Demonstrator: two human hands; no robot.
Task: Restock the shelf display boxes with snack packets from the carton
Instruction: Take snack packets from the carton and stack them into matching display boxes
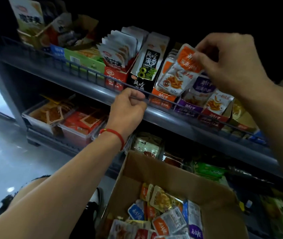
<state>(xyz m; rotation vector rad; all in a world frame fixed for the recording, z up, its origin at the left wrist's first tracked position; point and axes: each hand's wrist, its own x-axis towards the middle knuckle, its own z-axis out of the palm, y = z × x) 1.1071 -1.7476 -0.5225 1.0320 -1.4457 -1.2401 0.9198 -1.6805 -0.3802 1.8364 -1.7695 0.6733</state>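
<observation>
Grey shelf (92, 87) crosses the frame from upper left to right. Open carton (171, 171) at bottom centre, loose snack packets (168, 219) inside. Orange display box (161, 98) at centre right on the shelf. Right hand (230, 61), upper right, pinches an orange packet (180, 73) above that box. Left hand (128, 109), centre, fingers curled round the wire rail (78, 65).

The carton (163, 171) is cut off by the bottom edge. Goods at the lower right are blurred. The upper right of the frame is lost in darkness.
</observation>
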